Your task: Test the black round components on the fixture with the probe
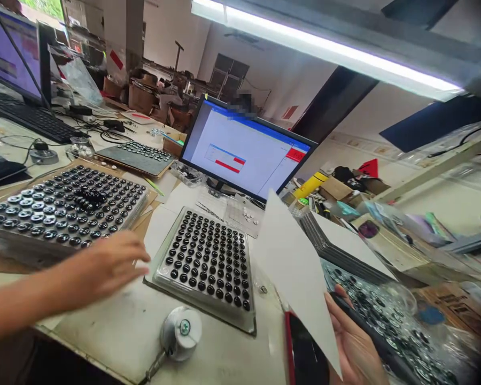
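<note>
My left hand (108, 264) hovers open over the white bench, with its fingertips just left of a clear tray of black domed parts (206, 262) set in neat rows. Farther left lies a larger tray of round metal-rimmed parts (28, 216), with a loose heap of black parts (90, 195) on top. My right hand (355, 342) grips the dark edge of a plastic tray of round parts (388, 321) at the lower right. A white card sheet (296, 272) stands tilted in front of that hand, hiding part of it.
A round metal fixture with a green centre (180, 332) sits at the bench's near edge. A red-edged black object (304, 355) lies by my right hand. Behind stand a monitor (244, 149), a third tray of parts (138, 158), a keyboard (28, 117) and cluttered boxes.
</note>
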Demonstrator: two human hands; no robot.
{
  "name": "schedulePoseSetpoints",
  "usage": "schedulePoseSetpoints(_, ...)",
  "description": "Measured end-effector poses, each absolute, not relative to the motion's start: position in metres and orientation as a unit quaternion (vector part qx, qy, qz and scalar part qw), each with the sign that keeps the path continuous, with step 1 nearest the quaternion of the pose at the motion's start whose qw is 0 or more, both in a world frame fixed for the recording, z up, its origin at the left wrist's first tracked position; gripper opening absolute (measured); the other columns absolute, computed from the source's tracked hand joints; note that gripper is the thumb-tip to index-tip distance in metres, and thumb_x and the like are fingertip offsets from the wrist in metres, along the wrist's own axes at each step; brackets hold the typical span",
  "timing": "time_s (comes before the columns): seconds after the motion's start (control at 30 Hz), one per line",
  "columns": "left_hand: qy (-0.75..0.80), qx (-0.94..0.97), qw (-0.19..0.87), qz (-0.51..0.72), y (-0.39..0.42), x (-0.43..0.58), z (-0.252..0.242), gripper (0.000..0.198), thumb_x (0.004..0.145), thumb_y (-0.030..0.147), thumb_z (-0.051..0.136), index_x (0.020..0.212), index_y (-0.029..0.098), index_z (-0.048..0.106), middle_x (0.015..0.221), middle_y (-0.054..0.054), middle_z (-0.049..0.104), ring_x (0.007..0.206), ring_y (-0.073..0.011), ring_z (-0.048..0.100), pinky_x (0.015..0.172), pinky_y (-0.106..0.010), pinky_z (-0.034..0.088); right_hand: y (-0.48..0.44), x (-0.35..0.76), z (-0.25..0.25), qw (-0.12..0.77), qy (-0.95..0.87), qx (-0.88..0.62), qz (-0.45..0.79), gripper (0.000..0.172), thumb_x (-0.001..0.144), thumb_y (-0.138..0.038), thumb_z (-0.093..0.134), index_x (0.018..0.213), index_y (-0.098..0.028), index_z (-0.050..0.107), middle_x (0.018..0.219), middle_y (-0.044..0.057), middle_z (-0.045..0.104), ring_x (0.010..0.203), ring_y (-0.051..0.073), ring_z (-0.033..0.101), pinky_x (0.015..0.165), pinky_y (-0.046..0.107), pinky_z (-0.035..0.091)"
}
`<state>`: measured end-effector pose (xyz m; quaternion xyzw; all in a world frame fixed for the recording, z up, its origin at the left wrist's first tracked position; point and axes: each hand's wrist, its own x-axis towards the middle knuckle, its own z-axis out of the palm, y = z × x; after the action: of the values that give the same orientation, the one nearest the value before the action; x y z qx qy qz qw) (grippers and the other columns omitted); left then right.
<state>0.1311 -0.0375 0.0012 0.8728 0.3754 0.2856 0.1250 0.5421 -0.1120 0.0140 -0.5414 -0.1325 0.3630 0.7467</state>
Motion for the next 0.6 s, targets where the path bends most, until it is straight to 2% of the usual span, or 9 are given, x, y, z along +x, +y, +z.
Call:
schedulePoseSetpoints(0.13, 0.294, 0.887, 0.202, 0.292, -0.083, 0.192, -0.014, 0.023, 0.086, 0.037, 0.058, 0.106, 0.03, 0.067, 0.093, -0.005, 0.071, 0.081, -0.0168, 0.069, 0.073, -0.022, 0.057, -0.112, 0.535, 0.013, 0.771, -0.08, -0.509, 0.375, 0.036, 0.05, -0.01, 0.079, 0.08, -0.025, 0.066, 0.066, -0.004, 0.075, 0.057, 0.011, 0.073, 0.05, 0.01, 0.058)
schedulePoseSetpoints(0.27, 0.288, 0.868, 0.215, 0.342, -0.099, 0.211, -0.038, 0.023, 0.09, 0.033, 0.049, 0.108, 0.031, 0.063, 0.091, -0.008, 0.069, 0.074, -0.0195, 0.068, 0.063, -0.028, 0.057, -0.117, 0.522, 0.007, 0.777, -0.08, -0.498, 0.377, 0.035, 0.054, -0.011, 0.08, 0.085, -0.026, 0.069, 0.068, -0.003, 0.074, 0.057, 0.012, 0.072, 0.046, 0.013, 0.058)
schedulePoseSetpoints(0.33, 0.296, 0.855, 0.218, 0.365, -0.103, 0.212, -0.046, 0.023, 0.091, 0.034, 0.045, 0.107, 0.031, 0.061, 0.091, -0.009, 0.069, 0.075, -0.0207, 0.069, 0.062, -0.03, 0.057, -0.12, 0.514, 0.004, 0.78, -0.066, -0.495, 0.378, 0.033, 0.055, -0.012, 0.081, 0.083, -0.026, 0.07, 0.065, -0.004, 0.073, 0.056, 0.013, 0.071, 0.049, 0.016, 0.061)
schedulePoseSetpoints(0.43, 0.304, 0.846, 0.236, 0.369, -0.105, 0.211, -0.043, 0.015, 0.088, 0.032, 0.053, 0.1, 0.033, 0.06, 0.092, -0.006, 0.071, 0.079, -0.0181, 0.069, 0.066, -0.023, 0.056, -0.121, 0.502, 0.003, 0.776, -0.022, -0.487, 0.4, 0.029, 0.054, -0.013, 0.082, 0.077, -0.026, 0.07, 0.059, -0.004, 0.071, 0.057, 0.014, 0.072, 0.046, 0.015, 0.059)
schedulePoseSetpoints(0.53, 0.319, 0.834, 0.261, 0.368, -0.097, 0.208, -0.032, 0.006, 0.087, 0.034, 0.056, 0.091, 0.033, 0.06, 0.083, 0.0, 0.072, 0.075, -0.0152, 0.069, 0.065, -0.018, 0.056, -0.118, 0.496, 0.002, 0.763, 0.051, -0.469, 0.441, 0.036, 0.05, -0.008, 0.082, 0.08, -0.025, 0.071, 0.061, -0.001, 0.074, 0.055, 0.016, 0.073, 0.04, 0.015, 0.057)
schedulePoseSetpoints(0.6, 0.349, 0.818, 0.266, 0.372, -0.083, 0.202, -0.028, 0.013, 0.089, 0.041, 0.053, 0.09, 0.032, 0.062, 0.079, 0.0, 0.073, 0.071, -0.0166, 0.069, 0.063, -0.021, 0.056, -0.116, 0.495, 0.001, 0.761, 0.072, -0.46, 0.452, 0.041, 0.049, -0.006, 0.08, 0.083, -0.025, 0.07, 0.064, 0.0, 0.075, 0.053, 0.017, 0.072, 0.043, 0.019, 0.06)
